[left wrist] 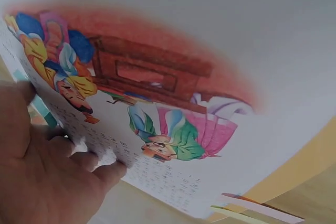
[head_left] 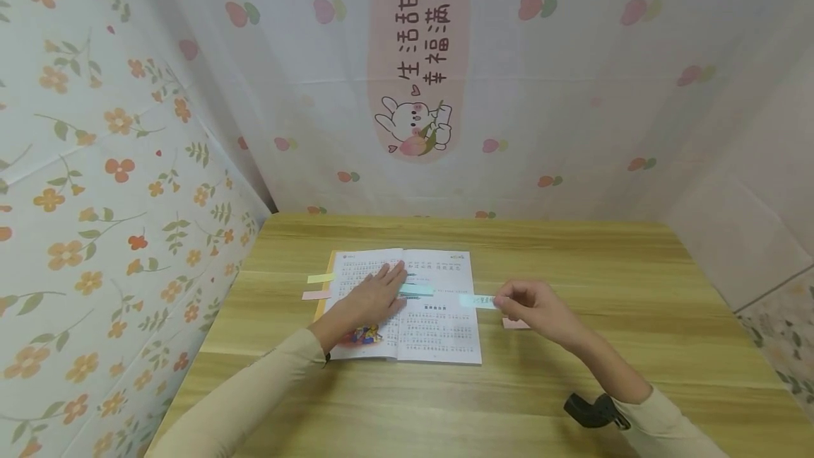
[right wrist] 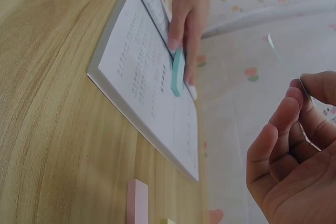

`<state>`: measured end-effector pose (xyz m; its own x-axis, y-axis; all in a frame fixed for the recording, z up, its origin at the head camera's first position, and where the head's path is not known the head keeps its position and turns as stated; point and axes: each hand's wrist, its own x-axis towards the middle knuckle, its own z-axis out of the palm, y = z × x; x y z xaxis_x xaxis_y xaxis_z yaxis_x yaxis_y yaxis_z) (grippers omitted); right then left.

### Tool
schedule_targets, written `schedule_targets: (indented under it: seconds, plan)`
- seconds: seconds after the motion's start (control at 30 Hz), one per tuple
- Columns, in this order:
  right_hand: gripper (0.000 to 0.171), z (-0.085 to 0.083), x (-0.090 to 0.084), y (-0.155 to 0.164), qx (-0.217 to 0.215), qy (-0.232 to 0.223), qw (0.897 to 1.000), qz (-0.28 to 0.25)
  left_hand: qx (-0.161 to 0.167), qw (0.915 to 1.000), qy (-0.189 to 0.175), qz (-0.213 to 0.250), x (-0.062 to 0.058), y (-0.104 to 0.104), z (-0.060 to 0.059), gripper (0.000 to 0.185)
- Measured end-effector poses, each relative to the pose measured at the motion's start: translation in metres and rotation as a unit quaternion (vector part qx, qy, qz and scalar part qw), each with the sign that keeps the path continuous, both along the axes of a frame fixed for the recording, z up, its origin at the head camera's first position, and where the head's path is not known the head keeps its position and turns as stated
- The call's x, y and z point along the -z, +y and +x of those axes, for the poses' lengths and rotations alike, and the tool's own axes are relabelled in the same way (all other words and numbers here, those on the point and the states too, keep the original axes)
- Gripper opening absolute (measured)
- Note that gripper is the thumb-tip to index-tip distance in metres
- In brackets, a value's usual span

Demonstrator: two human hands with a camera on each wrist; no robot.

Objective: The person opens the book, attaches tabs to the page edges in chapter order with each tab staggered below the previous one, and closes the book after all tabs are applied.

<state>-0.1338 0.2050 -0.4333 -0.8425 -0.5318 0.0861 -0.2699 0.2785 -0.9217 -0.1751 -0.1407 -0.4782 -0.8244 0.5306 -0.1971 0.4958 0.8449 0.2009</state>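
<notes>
An open book (head_left: 439, 345) with printed text and a coloured picture lies on the table. My left hand (head_left: 375, 295) rests on its left page and the fold, fingers stretched out. Against the thumb and fingers of that hand sits a teal pad of sticky notes (head_left: 417, 290), also seen on the book in the right wrist view (right wrist: 178, 72). My right hand (head_left: 534, 309) pinches one end of a pale blue sticky note (head_left: 478, 300) with handwriting on it, between thumb and forefinger. The strip's free end overlaps the right page's edge in the head view.
Yellow (head_left: 321, 278) and pink tabs (head_left: 316, 295) stick out from the book's left edge. A pink sticky-note pad (head_left: 516, 324) lies on the table by the right hand, with a yellow pad (right wrist: 168, 221) close by. A patterned curtain (head_left: 305, 90) hangs behind the table.
</notes>
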Motion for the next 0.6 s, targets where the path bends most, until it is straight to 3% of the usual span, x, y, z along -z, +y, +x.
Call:
schedule_targets:
  seconds: [0.2, 0.6]
  plan:
    - [0.011, 0.0, 0.0, 0.0, 0.004, -0.004, 1.0, 0.008, 0.001, 0.9999, -0.014, -0.007, 0.005, -0.004, -0.002, 0.081]
    - [0.011, 0.001, 0.002, 0.003, 0.008, -0.019, 1.0, 0.008, -0.019, 0.9997, -0.013, 0.011, 0.011, -0.005, -0.006, 0.087]
